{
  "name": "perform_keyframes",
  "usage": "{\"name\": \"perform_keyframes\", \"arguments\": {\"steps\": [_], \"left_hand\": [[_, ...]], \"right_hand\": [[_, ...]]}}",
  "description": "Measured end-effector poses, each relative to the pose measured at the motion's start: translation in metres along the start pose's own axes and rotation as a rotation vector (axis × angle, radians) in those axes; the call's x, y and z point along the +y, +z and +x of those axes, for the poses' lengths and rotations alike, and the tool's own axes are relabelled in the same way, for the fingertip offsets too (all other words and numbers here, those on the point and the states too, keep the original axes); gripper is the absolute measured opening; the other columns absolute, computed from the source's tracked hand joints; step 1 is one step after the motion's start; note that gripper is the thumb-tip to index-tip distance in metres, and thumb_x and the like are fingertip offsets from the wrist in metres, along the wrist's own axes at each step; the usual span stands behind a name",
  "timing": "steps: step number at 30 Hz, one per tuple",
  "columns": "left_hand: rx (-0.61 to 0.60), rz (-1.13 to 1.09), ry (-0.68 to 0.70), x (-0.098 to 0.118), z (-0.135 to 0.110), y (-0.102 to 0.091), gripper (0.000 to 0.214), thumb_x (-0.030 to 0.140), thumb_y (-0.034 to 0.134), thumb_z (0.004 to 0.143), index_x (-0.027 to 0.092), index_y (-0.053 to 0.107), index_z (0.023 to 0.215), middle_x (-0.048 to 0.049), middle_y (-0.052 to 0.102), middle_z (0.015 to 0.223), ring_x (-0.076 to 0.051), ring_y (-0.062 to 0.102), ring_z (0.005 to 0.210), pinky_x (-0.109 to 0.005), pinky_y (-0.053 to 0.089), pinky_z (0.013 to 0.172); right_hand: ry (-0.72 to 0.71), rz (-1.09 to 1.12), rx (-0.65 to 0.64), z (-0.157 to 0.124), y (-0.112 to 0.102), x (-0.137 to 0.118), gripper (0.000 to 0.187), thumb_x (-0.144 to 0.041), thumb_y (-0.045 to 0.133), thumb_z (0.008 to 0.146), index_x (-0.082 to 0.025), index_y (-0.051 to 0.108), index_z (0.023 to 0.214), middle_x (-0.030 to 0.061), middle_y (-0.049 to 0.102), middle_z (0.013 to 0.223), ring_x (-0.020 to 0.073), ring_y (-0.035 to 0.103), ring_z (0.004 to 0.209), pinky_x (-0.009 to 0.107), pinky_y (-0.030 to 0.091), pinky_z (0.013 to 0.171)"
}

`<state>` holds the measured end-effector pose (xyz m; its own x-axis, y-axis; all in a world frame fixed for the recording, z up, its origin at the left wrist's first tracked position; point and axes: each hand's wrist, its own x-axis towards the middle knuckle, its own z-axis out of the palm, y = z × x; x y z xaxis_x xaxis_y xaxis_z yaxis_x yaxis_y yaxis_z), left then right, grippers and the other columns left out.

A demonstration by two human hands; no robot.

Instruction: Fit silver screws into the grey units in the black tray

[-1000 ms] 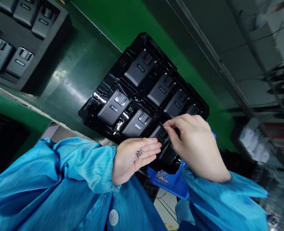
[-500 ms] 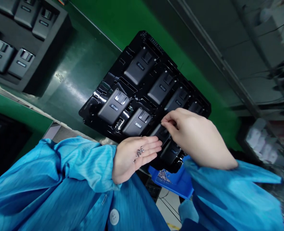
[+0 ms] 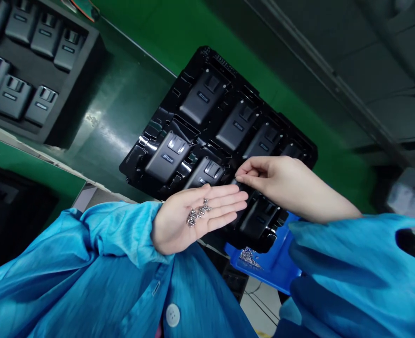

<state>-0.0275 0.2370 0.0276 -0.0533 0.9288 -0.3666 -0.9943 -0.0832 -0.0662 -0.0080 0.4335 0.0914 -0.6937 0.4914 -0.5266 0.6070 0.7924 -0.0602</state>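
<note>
My left hand (image 3: 193,216) is held palm up with its fingers stretched out flat, and several small metal screws (image 3: 198,212) lie loose in the palm. Thumb and fingertips of my right hand (image 3: 274,180) are pinched together just above the left fingers; what is between them is too small to make out. Beneath both hands is a glossy black moulded tray (image 3: 133,166) with grey rectangular housings in its pockets. One housing (image 3: 168,157) labelled "Riton" sits at the near left, another (image 3: 202,96) behind it. My hands partly hide the housings on the right.
A blue bin (image 3: 274,274) below the tray's right end holds a pile of small screws (image 3: 249,257). At upper left, a dark foam tray (image 3: 66,101) carries more grey housings. The dark green bench surface (image 3: 114,101) lies between the two trays.
My left hand has moved slightly up and left, bringing its fingertips beneath the right hand's pinch. The screws in its palm have shifted, and my right hand has tilted flatter. The view has moved slightly.
</note>
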Motion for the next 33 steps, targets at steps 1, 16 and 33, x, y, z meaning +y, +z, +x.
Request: {"name": "perform_keyframes", "arguments": {"steps": [1, 16, 33], "left_hand": [[-0.021, -0.004, -0.004, 0.002, -0.001, -0.001, 0.046, 0.037, 0.035, 0.102, 0.011, 0.062, 0.128, -0.0078, 0.062, 0.138, -0.013, 0.064, 0.125, -0.037, 0.035, 0.128], [-0.041, 0.019, 0.05, 0.009, -0.005, 0.002, 0.06, 0.046, 0.024, 0.102, 0.012, 0.07, 0.119, -0.0089, 0.066, 0.126, -0.009, 0.061, 0.103, -0.025, 0.041, 0.103], [-0.024, -0.012, 0.089, 0.01, -0.002, 0.01, 0.061, 0.04, 0.018, 0.102, 0.013, 0.06, 0.138, -0.0134, 0.064, 0.127, -0.019, 0.061, 0.123, -0.04, 0.041, 0.12]], "right_hand": [[0.028, 0.016, -0.007, -0.001, 0.0, -0.001, 0.007, -0.023, 0.07, 0.092, -0.019, 0.072, 0.085, -0.0055, 0.064, 0.072, 0.0105, 0.054, 0.065, 0.03, 0.04, 0.071], [-0.865, 0.03, 0.562, -0.067, 0.048, -0.023, 0.003, -0.014, 0.061, 0.097, -0.012, 0.063, 0.096, 0.0044, 0.062, 0.1, 0.0144, 0.059, 0.096, 0.03, 0.049, 0.08], [-0.785, -0.174, 0.679, -0.066, 0.056, -0.035, 0.011, -0.016, 0.058, 0.098, -0.011, 0.066, 0.091, 0.0047, 0.063, 0.094, 0.017, 0.058, 0.083, 0.034, 0.04, 0.069]]}}
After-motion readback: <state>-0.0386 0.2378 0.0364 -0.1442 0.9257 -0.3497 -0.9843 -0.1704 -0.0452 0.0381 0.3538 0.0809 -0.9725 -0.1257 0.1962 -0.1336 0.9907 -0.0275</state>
